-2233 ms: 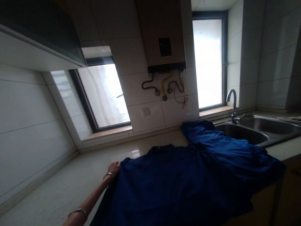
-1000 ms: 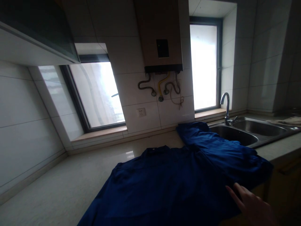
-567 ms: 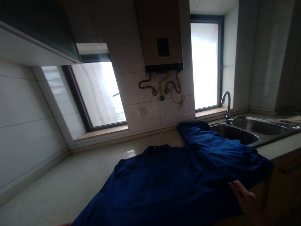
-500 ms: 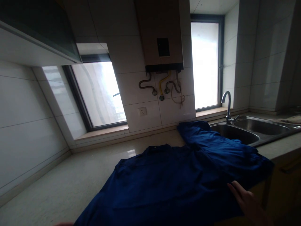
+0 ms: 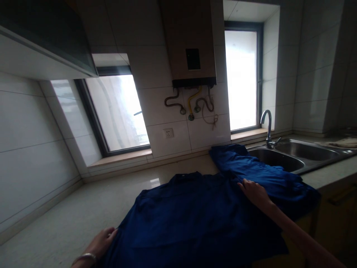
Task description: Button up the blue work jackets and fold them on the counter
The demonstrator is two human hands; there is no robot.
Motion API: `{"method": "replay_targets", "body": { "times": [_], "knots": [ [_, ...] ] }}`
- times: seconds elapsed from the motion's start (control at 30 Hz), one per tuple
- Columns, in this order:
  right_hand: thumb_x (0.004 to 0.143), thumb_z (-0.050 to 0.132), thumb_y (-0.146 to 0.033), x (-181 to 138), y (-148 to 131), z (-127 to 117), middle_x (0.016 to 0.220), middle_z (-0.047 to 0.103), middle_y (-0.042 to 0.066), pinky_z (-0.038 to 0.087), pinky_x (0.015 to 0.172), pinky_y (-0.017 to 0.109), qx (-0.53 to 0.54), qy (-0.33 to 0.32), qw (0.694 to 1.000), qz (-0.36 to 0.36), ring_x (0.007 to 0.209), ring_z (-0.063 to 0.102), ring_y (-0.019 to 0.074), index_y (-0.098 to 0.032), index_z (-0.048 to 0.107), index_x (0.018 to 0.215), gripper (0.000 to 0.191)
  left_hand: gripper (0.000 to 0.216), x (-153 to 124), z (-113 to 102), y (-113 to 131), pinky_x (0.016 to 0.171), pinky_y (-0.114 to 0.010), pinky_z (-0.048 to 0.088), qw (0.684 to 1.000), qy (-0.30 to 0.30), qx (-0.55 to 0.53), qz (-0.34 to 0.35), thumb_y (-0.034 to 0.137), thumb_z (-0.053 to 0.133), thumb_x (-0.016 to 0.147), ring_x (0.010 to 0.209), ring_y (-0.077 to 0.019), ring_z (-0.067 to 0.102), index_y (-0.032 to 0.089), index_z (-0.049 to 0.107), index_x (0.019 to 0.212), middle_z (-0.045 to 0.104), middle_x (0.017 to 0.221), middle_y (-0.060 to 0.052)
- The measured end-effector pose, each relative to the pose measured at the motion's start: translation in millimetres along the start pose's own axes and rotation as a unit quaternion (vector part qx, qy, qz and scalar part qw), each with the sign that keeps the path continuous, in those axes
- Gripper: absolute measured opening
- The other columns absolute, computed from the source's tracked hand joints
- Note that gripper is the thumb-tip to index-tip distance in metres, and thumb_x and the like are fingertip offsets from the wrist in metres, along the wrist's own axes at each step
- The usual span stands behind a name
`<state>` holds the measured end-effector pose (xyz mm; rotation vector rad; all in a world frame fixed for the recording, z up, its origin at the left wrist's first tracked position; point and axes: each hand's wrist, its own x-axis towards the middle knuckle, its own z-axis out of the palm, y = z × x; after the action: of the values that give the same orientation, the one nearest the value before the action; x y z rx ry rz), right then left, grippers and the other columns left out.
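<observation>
A dark blue shirt (image 5: 178, 219) lies spread over the counter, its collar toward the wall and its lower part coming down toward me. At its left edge my left hand (image 5: 100, 241), with a bracelet on the wrist, is closed on the cloth. My right hand (image 5: 255, 193) is at the shirt's upper right side, fingers bent and pinching fabric near the shoulder. A second heap of blue cloth (image 5: 259, 171), rumpled, lies against the shirt's right side and reaches to the sink; whether it is a separate garment I cannot tell.
A steel double sink (image 5: 306, 149) with a curved tap (image 5: 268, 128) is at the right. The pale counter (image 5: 52, 212) runs along the tiled wall. Above hang a water heater (image 5: 192, 41) with pipes and, at upper left, a cabinet (image 5: 50, 56). A wall socket (image 5: 168, 133) is between two windows.
My right hand has moved up and left from the shirt's lower right side to near its shoulder. My left hand has come up into view at the left edge.
</observation>
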<state>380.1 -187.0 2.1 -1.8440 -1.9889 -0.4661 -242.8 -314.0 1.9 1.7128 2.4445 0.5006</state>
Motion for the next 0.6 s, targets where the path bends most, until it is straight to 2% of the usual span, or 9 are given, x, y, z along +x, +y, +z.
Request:
{"method": "replay_targets", "body": {
  "times": [0.1,0.2,0.27,0.37,0.5,0.6],
  "knots": [
    [0.093,0.034,-0.042,11.9,-2.8,22.8,0.085,0.064,0.010,0.038,0.050,0.025,-0.022,0.010,1.000,0.000,0.072,0.066,0.0237,-0.016,0.054,0.093,0.033,0.028,-3.3,13.4,-12.9,0.078,-0.030,0.048,1.000,0.027,0.006,0.011,0.033,0.032,0.080,0.086,-0.0242,0.066,0.021,0.057,0.077,0.070,0.084,-0.008],
    [0.093,0.037,-0.040,19.9,1.9,35.3,0.086,0.064,0.012,0.038,0.049,0.024,-0.011,-0.021,1.000,-0.002,0.072,0.066,0.0250,-0.015,0.052,0.095,0.029,0.027,-4.5,19.5,-26.5,0.078,-0.030,0.047,1.000,0.027,0.008,0.002,0.035,0.029,0.083,0.087,-0.0238,0.066,0.024,0.053,0.076,0.070,0.082,-0.007],
    [0.094,0.036,-0.035,25.0,7.3,38.6,0.079,0.065,0.011,0.039,0.051,0.023,0.014,-0.050,0.998,-0.020,0.073,0.067,0.0250,-0.015,0.052,0.096,0.026,0.029,-4.7,20.1,-32.3,0.077,-0.031,0.047,1.000,0.016,0.015,0.005,0.037,0.027,0.084,0.085,-0.0243,0.066,0.024,0.050,0.072,0.069,0.077,-0.006],
    [0.095,0.033,-0.030,31.8,18.6,41.0,0.075,0.065,0.011,0.039,0.052,0.024,0.039,-0.062,0.997,-0.018,0.074,0.067,0.0256,-0.013,0.050,0.102,0.025,0.030,-6.3,20.0,-39.4,0.078,-0.032,0.045,1.000,0.000,0.029,0.003,0.040,0.027,0.083,0.085,-0.0249,0.065,0.024,0.050,0.072,0.068,0.078,-0.007],
    [0.094,0.035,-0.031,36.9,35.0,45.0,0.082,0.065,0.014,0.041,0.056,0.027,0.036,-0.076,0.996,0.007,0.077,0.066,0.0272,-0.011,0.048,0.109,0.028,0.029,-8.0,19.6,-48.3,0.074,-0.031,0.045,0.997,-0.045,0.055,0.006,0.040,0.030,0.079,0.079,-0.0242,0.065,0.024,0.050,0.066,0.069,0.075,-0.006],
    [0.093,0.038,-0.039,43.2,40.7,43.7,0.087,0.066,0.013,0.042,0.060,0.028,0.062,-0.120,0.991,0.014,0.081,0.066,0.0282,-0.014,0.053,0.104,0.031,0.023,-0.4,13.4,-45.6,0.071,-0.031,0.046,0.995,-0.059,0.075,-0.010,0.043,0.043,0.068,0.077,-0.0251,0.063,0.022,0.050,0.060,0.068,0.072,-0.005]
  ]
}}
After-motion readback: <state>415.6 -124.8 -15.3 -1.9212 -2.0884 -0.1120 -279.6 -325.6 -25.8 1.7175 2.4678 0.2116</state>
